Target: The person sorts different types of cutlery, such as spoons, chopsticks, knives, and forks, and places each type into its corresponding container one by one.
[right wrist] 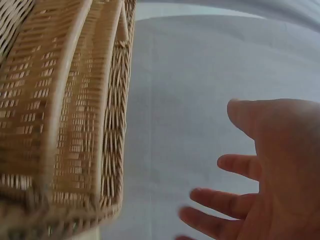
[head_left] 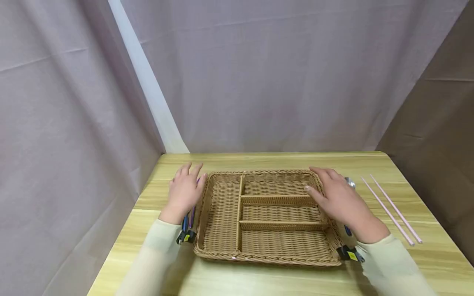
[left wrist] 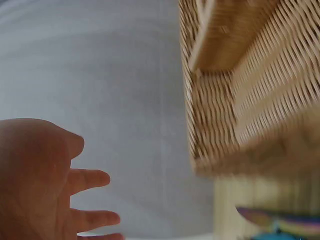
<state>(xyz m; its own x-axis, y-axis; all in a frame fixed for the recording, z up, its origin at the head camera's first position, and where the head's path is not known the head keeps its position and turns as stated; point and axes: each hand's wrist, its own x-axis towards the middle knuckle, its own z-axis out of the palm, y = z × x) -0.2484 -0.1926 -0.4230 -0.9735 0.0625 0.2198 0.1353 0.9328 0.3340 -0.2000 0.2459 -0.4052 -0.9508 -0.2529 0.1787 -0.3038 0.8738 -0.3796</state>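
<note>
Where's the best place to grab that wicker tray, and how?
Probably by the braided rim at its two short sides: left hand from the left, right hand from the right. The wicker tray is wide and the rim stands up at both ends, so holding both should keep it level.

One left hand (head_left: 185, 191) and one right hand (head_left: 338, 199) make two, with one rectangular brown wicker tray (head_left: 289, 260) between them, holding three dividers (head_left: 283, 200) and four compartments (head_left: 222, 218). Beside the left hand show one slim purple utensil (head_left: 192, 216) and one blue utensil (head_left: 185, 222). Right of the right hand lie two slender pale pink chopsticks (head_left: 387, 211). Next to that hand appear one silver utensil head (head_left: 350, 182) and one blue handle end (head_left: 347, 230); whether they form one piece is hidden.
</note>
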